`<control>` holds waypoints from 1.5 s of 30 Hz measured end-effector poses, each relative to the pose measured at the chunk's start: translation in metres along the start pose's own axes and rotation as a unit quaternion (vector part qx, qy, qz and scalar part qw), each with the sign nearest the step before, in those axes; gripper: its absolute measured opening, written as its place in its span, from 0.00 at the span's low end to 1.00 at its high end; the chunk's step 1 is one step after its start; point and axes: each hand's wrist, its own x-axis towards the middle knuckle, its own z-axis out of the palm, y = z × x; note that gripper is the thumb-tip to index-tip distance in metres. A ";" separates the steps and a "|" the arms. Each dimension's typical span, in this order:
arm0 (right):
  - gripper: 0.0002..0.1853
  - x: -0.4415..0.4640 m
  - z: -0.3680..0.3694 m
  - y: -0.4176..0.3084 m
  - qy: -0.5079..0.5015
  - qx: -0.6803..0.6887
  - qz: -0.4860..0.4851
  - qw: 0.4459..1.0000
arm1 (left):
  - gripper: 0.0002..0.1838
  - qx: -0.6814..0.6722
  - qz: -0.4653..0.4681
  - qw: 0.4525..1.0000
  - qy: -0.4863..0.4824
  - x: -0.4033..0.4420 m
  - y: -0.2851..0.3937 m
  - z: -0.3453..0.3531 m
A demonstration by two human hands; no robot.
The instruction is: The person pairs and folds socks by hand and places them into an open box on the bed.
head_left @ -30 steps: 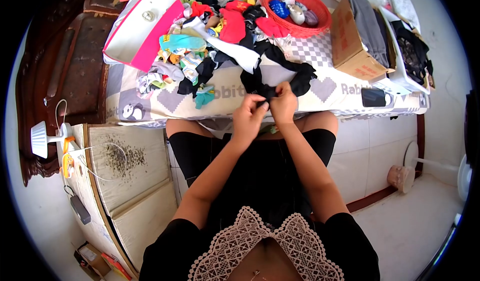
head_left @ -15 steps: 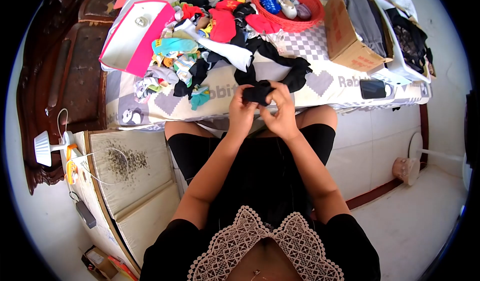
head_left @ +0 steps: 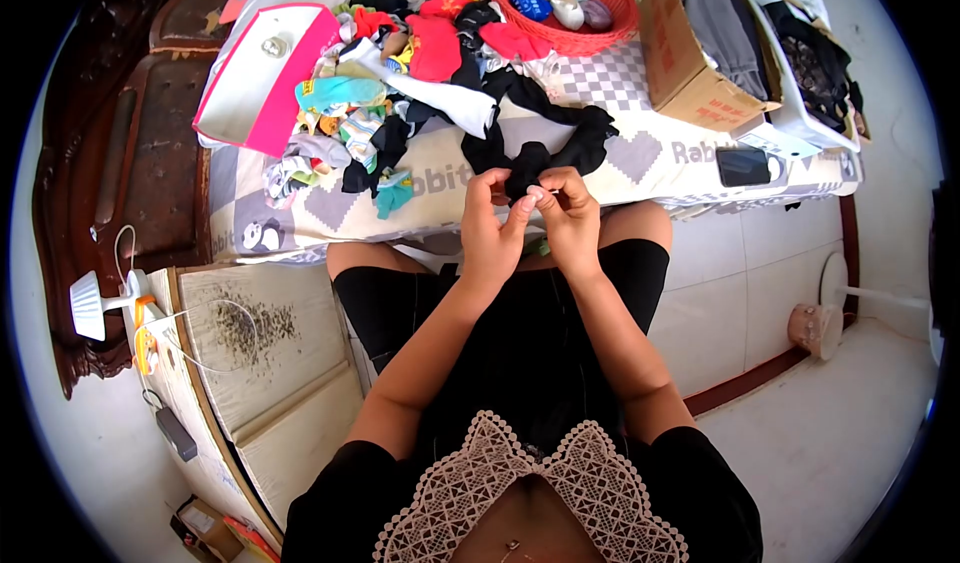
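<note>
Both hands meet in front of my lap at the bed's edge. My left hand [head_left: 490,238] is closed, its thumb and fingers pinching the near end of a black sock [head_left: 528,168]. My right hand [head_left: 572,225] pinches the same end from the other side, and the two thumbs almost touch. From the fingertips the sock stretches away over the bed. Just beyond it lie more long black garments [head_left: 588,141], partly overlapped by the sock. A white sock [head_left: 455,105] rests on the mixed pile to the left.
Heaped socks and clothes, including a red piece [head_left: 433,51], cover the bed's left part beside a pink-and-white box [head_left: 290,93]. A red basket [head_left: 627,13] holds rolled socks. At right are a cardboard box [head_left: 690,73] of clothing and a phone [head_left: 743,167].
The black sock was bunched between my hands; now it extends away from me. My fingertips have come together at its near end.
</note>
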 end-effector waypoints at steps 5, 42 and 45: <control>0.03 0.002 -0.011 -0.008 -0.065 0.183 0.106 0.975 | 0.15 -0.127 -0.087 0.987 -0.037 -0.003 -0.019 -0.004; 0.07 -0.005 -0.025 -0.012 -0.022 0.137 0.222 0.965 | 0.06 -0.521 -0.320 0.788 -0.073 0.001 -0.007 -0.015; 0.09 -0.010 -0.012 -0.027 -0.169 0.127 0.269 0.940 | 0.05 -0.499 -0.327 0.803 0.007 0.000 -0.015 -0.013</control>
